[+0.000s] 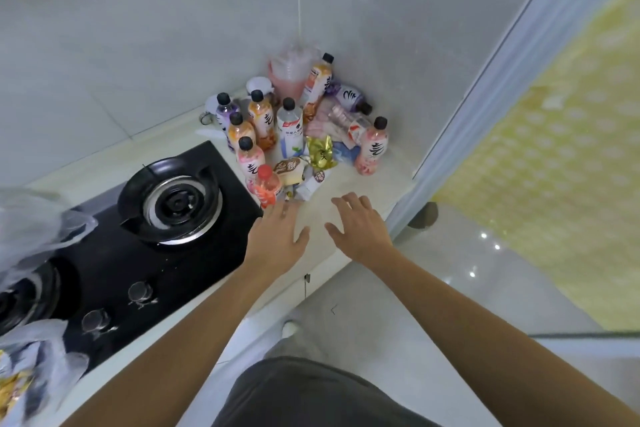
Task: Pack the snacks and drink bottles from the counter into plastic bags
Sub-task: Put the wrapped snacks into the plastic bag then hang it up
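While both my arms reach forward over the desk [349, 191], clear plastic bags [38, 225] lie at the far left across the black gas stove [145, 253], and one lower down [24, 378] holds yellow snack packets. Right of the burner [171, 206], my left hand [277, 239] hangs with fingers straight and spread, gripping nothing, its fingertips just beside a red-capped bottle [266, 185]. Behind that bottle, drink bottles [259, 114] with black caps stand clustered in the corner, a white-labelled one [290, 130] among them, with a gold snack packet [320, 152] and small wrapped snacks [289, 170] lying in front. A pink bottle [374, 146] stands at the cluster's right edge. My right hand [360, 225] hovers over bare desk near the left one, fingers loosely spread and empty.
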`<move>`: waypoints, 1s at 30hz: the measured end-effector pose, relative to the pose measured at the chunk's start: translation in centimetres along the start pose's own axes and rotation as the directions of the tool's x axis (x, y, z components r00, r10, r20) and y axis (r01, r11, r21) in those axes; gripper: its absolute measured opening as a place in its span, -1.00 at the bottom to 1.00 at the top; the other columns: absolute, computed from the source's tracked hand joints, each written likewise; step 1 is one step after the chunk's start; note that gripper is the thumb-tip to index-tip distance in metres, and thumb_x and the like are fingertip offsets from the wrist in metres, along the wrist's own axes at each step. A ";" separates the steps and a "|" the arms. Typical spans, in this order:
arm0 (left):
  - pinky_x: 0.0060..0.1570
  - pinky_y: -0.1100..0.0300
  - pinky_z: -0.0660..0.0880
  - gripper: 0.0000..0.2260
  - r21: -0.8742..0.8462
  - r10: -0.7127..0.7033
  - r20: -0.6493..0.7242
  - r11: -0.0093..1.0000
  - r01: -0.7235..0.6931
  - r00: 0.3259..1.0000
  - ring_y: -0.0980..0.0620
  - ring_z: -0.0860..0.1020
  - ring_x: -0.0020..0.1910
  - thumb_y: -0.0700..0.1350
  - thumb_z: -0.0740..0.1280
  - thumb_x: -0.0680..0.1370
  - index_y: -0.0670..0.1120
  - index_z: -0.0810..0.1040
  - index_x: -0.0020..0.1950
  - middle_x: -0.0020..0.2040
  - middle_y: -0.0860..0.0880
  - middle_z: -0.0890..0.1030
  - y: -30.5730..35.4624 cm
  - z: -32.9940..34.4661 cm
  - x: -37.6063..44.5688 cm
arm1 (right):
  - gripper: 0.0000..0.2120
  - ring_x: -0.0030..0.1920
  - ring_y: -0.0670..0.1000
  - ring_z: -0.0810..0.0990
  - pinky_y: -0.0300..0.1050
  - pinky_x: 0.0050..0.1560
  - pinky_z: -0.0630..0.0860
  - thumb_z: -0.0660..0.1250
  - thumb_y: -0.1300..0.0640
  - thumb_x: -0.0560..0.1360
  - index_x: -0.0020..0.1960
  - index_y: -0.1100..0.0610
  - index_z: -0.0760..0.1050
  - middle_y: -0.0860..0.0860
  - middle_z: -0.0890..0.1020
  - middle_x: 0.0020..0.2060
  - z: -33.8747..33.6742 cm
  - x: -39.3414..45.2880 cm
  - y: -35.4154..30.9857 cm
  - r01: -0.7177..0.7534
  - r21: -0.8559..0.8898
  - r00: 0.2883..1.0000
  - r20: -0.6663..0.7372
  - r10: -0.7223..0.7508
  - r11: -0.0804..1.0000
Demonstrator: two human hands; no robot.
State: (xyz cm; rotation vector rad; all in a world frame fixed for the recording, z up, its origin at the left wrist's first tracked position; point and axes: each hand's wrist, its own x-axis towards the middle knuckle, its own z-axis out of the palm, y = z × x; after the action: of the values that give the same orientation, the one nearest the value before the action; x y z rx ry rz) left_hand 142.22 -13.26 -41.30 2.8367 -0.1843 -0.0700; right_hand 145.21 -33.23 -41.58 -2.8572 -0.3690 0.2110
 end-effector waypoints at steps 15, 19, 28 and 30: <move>0.44 -0.09 0.32 -0.44 -0.008 -0.142 0.280 0.989 0.150 0.950 -0.13 0.17 0.60 0.12 0.20 0.65 -0.04 0.21 0.61 0.62 -0.10 0.20 2.5 7.8 14.3 | -0.41 0.52 0.23 0.29 0.12 0.33 0.46 0.35 0.10 0.56 0.54 0.16 0.27 0.11 0.27 0.57 0.0 17.4 7.4 0.166 -0.025 0.955 0.253 -0.155 0.986; 0.47 -0.08 0.26 -0.38 -0.007 -0.223 0.289 0.972 0.235 0.931 -0.12 0.08 0.63 0.08 0.22 0.64 0.00 0.09 0.66 0.67 -0.08 0.05 3.0 9.1 16.0 | -0.39 0.58 0.22 0.16 0.17 0.45 0.34 0.35 0.16 0.52 0.54 0.13 0.28 0.08 0.21 0.61 0.9 22.3 7.3 0.279 -0.006 0.926 0.267 -0.267 0.960; 0.47 0.04 0.32 -0.39 -0.033 -0.349 0.239 0.930 0.367 0.906 -0.04 0.17 0.60 -0.01 0.30 0.61 -0.04 0.20 0.63 0.65 -0.01 0.15 4.8 11.2 15.3 | -0.34 0.50 0.29 0.24 0.26 0.39 0.42 0.45 0.10 0.47 0.53 0.04 0.33 0.03 0.35 0.51 3.0 25.4 9.3 0.495 -0.035 0.821 0.347 -0.453 0.868; 0.48 0.05 0.31 -0.39 -0.029 -0.370 0.225 0.922 0.386 0.901 -0.03 0.19 0.60 0.00 0.31 0.60 -0.03 0.22 0.62 0.64 0.01 0.18 5.2 11.6 14.5 | -0.39 0.42 0.26 0.33 0.18 0.28 0.51 0.46 0.12 0.47 0.49 0.02 0.38 0.03 0.42 0.44 3.4 24.6 10.0 0.492 -0.052 0.830 0.329 -0.451 0.869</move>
State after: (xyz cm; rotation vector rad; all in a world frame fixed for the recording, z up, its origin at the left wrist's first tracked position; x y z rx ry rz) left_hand 155.20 -23.52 -51.26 2.7445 0.3238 -0.4599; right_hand 170.49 -35.20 -50.22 -2.7429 -1.1789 0.5521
